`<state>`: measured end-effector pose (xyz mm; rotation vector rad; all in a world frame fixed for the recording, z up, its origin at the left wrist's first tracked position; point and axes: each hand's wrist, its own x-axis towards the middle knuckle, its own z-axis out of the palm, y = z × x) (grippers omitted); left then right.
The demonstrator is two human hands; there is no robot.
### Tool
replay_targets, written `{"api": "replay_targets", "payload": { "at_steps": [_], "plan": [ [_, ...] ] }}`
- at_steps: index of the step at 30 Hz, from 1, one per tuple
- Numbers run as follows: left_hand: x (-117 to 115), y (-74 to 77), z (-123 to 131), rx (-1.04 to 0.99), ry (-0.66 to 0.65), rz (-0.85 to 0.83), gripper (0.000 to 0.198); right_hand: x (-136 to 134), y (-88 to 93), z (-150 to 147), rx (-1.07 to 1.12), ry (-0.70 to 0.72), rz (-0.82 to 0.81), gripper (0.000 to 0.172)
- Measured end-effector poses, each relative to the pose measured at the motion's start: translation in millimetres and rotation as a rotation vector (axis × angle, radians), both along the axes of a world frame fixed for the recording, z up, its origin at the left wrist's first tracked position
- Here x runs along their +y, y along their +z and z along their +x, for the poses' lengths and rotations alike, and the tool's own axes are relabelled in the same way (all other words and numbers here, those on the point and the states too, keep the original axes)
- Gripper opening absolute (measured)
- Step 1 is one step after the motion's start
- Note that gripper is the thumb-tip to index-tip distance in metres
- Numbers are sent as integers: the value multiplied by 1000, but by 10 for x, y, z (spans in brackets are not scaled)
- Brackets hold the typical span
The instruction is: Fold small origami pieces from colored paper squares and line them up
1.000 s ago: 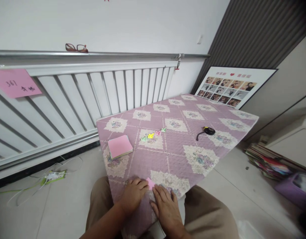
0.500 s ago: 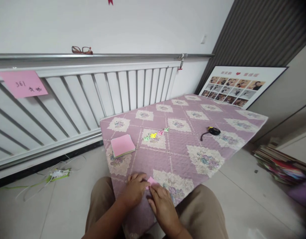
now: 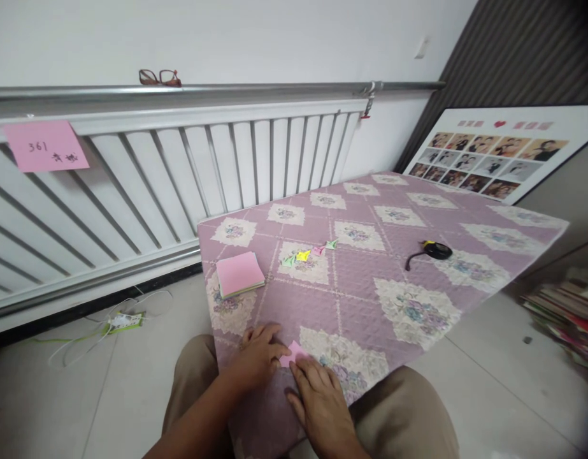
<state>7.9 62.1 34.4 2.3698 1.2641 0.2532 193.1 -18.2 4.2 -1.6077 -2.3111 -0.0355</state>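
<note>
A small folded piece of pink paper (image 3: 295,352) lies flat on the near corner of the cloth-covered table (image 3: 308,299). My left hand (image 3: 260,352) is at its left side, fingers bent, with the thumb and forefinger holding the paper's edge. From the right, my right hand (image 3: 322,395) pins the paper with its fingertips, its thumb lower down on the cloth. Part of the paper is hidden under the fingers. Beyond my left hand sits a stack of square paper sheets (image 3: 241,273), pink on top. Several little folded paper pieces (image 3: 302,255), green, yellow and pink, form a row farther back.
A black object with a short strap (image 3: 437,250) rests on the table's right side. Behind the table runs a white radiator (image 3: 236,159), with glasses (image 3: 160,78) on the pipe above. A photo board (image 3: 494,153) leans at the far right. A power strip (image 3: 125,321) lies on the floor.
The view has shifted slightly, so the table's far side sits farther right. Both hands stay on the pink paper, with slightly more of it showing between them.
</note>
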Motion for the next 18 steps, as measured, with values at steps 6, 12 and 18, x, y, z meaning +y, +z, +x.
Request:
{"api": "replay_targets", "payload": {
  "at_steps": [6,12,18],
  "plan": [
    [-216,-110,44,39,39,175,30,-4,-50,15,2,3,84,39],
    [-632,-331,163,48,50,307,36,7,-79,34,-9,27,139,42],
    [-706,-180,269,147,80,202,47,22,-102,146,-8,47,170,41]
  ]
}}
